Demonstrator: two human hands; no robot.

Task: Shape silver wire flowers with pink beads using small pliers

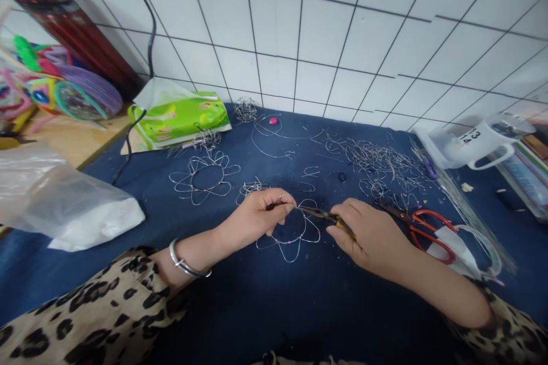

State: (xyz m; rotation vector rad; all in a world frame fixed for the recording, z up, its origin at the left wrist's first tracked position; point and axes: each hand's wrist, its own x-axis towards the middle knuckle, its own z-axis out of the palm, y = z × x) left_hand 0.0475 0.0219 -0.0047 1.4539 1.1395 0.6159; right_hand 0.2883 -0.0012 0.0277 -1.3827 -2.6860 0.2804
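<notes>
Your left hand (268, 210) pinches a bit of the wire flower (287, 242) between thumb and fingers. Your right hand (363, 234) is wrapped around the yellow handles of the pliers (317, 213). The thin tips of the pliers point at your left fingertips and come right up to them. It is too small to tell if the tips are squeezing the wire.

The wire flower is under and between your hands, over the blue cloth (240, 313). It has loopy petals and tiny pink beads on its ring. A shiny bracelet (182, 262) is on your left wrist.

Past your left hand lies another wire ring (220, 183) with loopy petals. A bright pink blob (273, 121) sits farther back. Past your right hand is a messy heap of wire bits (377, 159). Scissors (433, 234) with red handles lie just beside your right arm.

The white mug (475, 142) at the far right says "13" with "14" under it. The green packet (188, 118) at the back left has reddish marks, too small to read.
</notes>
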